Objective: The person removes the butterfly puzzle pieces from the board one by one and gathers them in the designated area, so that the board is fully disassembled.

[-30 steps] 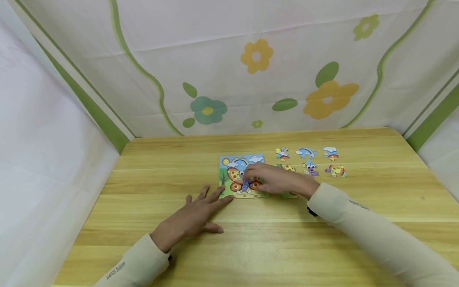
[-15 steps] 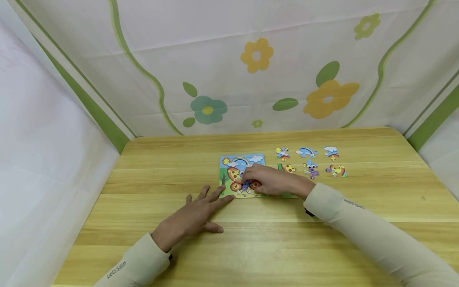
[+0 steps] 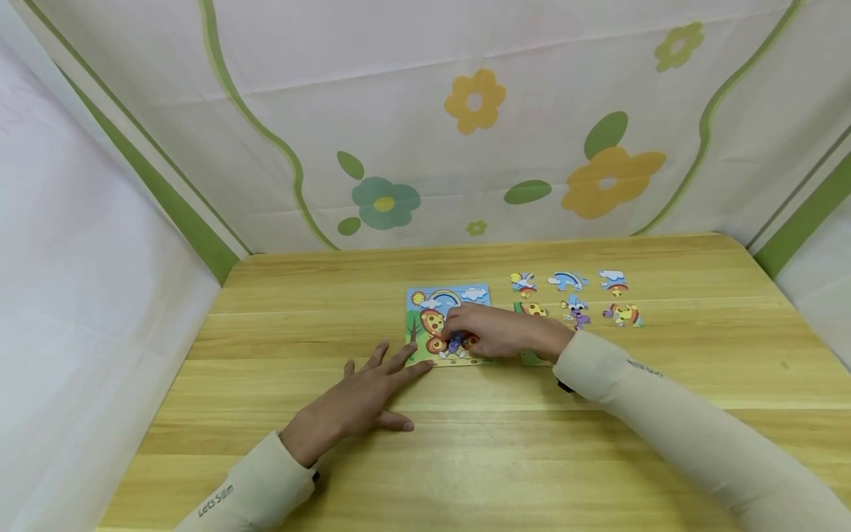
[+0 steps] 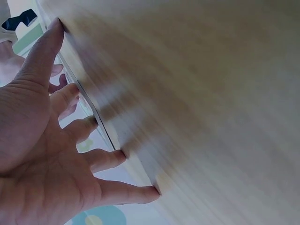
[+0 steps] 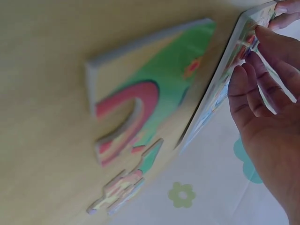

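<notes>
A small puzzle board (image 3: 417, 314) with a butterfly picture lies flat on the wooden table. My right hand (image 3: 503, 330) reaches over its right half and pinches a purple puzzle piece (image 3: 456, 342) close over the butterfly's body; the fingers hide part of the picture. In the right wrist view, thumb and fingers of that hand (image 5: 272, 101) meet at the board's surface. Spread and flat, my left hand (image 3: 359, 403) touches the board's lower left corner with its fingertips, while its thumb rests on the table. The left wrist view shows those spread fingers (image 4: 110, 159) from below.
Right of the board, loose puzzle pieces lie in rows: a rainbow piece (image 3: 569, 281), a cloud piece (image 3: 613, 281), a purple face piece (image 3: 577, 313) and several more. A green corner piece (image 5: 173, 70) lies beside my right hand. Behind the table hangs a flowered cloth (image 3: 432, 148).
My right hand has shifted slightly left over the board, its fingers staying around the purple puzzle piece. The left hand has not moved.
</notes>
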